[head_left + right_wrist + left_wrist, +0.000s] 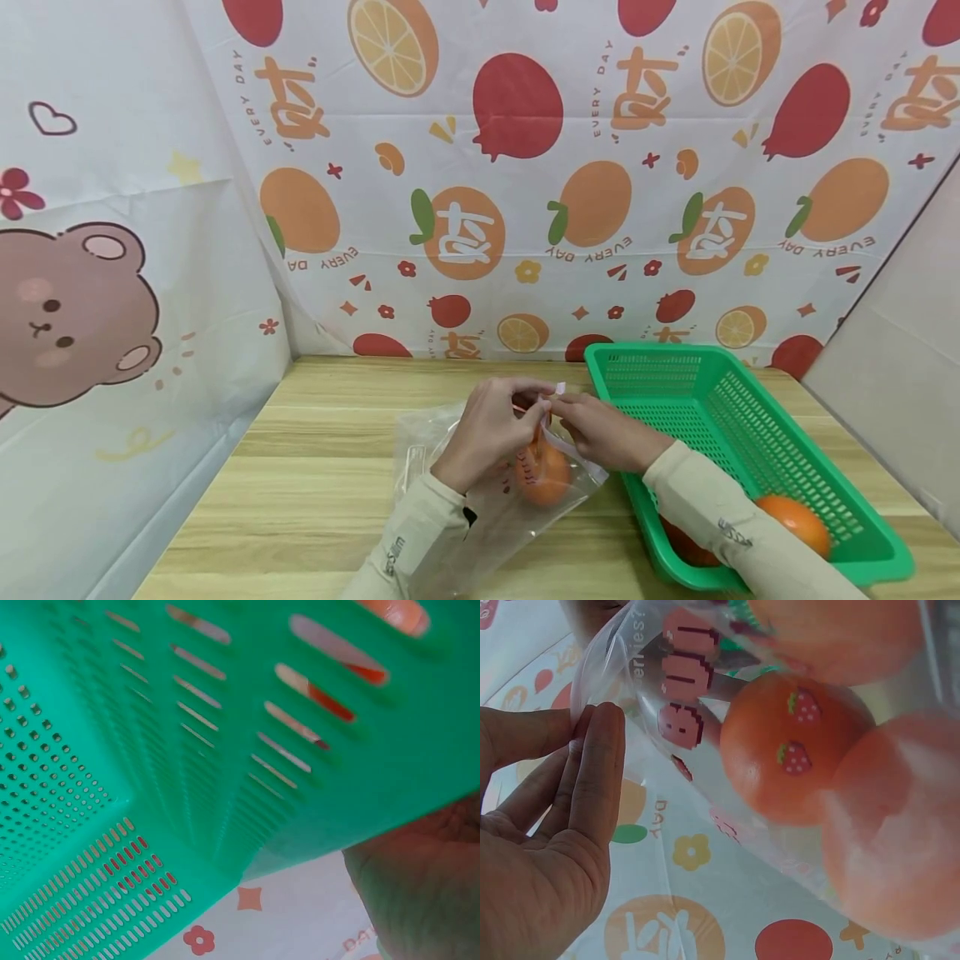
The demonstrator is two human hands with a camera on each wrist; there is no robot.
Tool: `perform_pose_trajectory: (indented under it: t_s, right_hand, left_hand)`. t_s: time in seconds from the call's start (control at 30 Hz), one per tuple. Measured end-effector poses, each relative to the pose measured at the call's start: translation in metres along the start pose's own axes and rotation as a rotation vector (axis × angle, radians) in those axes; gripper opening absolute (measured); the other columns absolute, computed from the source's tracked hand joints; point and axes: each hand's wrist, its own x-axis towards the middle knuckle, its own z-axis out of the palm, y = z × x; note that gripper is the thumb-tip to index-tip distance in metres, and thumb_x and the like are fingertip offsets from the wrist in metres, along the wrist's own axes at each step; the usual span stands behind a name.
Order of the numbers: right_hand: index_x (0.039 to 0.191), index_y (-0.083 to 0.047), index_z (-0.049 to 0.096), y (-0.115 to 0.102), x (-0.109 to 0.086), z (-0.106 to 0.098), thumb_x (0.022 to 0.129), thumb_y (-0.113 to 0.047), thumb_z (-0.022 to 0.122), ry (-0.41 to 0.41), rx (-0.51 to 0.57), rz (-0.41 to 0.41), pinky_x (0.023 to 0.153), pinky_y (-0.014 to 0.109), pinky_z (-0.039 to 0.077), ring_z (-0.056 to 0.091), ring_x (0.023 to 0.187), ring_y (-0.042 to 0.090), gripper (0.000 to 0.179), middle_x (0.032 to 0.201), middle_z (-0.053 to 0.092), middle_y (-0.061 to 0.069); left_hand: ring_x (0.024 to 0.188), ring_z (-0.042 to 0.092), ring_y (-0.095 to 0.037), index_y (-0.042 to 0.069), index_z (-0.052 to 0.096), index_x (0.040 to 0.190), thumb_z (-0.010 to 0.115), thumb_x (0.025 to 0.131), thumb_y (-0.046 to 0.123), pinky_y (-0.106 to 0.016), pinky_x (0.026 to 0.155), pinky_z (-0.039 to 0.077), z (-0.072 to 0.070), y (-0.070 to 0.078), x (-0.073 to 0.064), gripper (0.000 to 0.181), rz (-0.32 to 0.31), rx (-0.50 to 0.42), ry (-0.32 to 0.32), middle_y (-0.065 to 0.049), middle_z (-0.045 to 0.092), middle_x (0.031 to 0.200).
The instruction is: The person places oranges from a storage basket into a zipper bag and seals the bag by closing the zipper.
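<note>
Left hand and right hand pinched the mouth of the clear bag, probably to control its floppy edge; orange fruits sat inside. It rested on the table beside the green basket, apparently for easy reach.

A clear plastic bag, bearing dark pink lettering and small strawberry prints, is spreading over the tabletop, left of the green basket. Its film is creasing, its edge being pinched. Inside, three smooth, round oranges are showing through, sitting close together.
</note>
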Motion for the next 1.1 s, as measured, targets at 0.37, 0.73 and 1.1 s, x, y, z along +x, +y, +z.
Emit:
perform_pose_trajectory:
  t_s: [0.37, 0.73, 1.1]
  right_hand:
    - [0.129, -0.009, 0.067, 0.0, 0.001, 0.0, 0.096, 0.008, 0.054, -0.064, -0.039, 0.011, 0.084, 0.041, 0.047, 0.054, 0.096, 0.023, 0.04, 0.129, 0.065, 0.011]
    - [0.133, -0.003, 0.065, 0.012, -0.005, -0.012, 0.096, 0.005, 0.061, 0.071, 0.143, -0.063, 0.081, 0.033, 0.056, 0.063, 0.092, 0.017, 0.038, 0.12, 0.07, 0.01]
    - [0.136, -0.008, 0.063, 0.045, -0.05, -0.058, 0.097, -0.018, 0.07, 0.196, 0.079, 0.171, 0.096, 0.056, 0.051, 0.057, 0.121, 0.038, 0.042, 0.135, 0.06, 0.015]
  left_hand:
    - [0.074, 0.069, -0.008, 0.005, 0.078, 0.109, 0.069, 0.094, 0.006, -0.022, 0.069, 0.056, 0.0, -0.001, 0.001, 0.018, 0.008, -0.004, -0.009, 0.0, 0.075, 0.087]
    - [0.077, 0.07, -0.009, 0.005, 0.079, 0.106, 0.069, 0.093, 0.005, -0.023, 0.071, 0.057, 0.0, -0.002, 0.002, 0.016, 0.007, 0.008, 0.006, -0.001, 0.075, 0.088]
    - [0.078, 0.067, -0.007, 0.01, 0.079, 0.105, 0.07, 0.093, 0.007, -0.023, 0.073, 0.057, -0.003, -0.004, 0.004, 0.015, -0.036, 0.007, 0.009, 0.004, 0.073, 0.088]
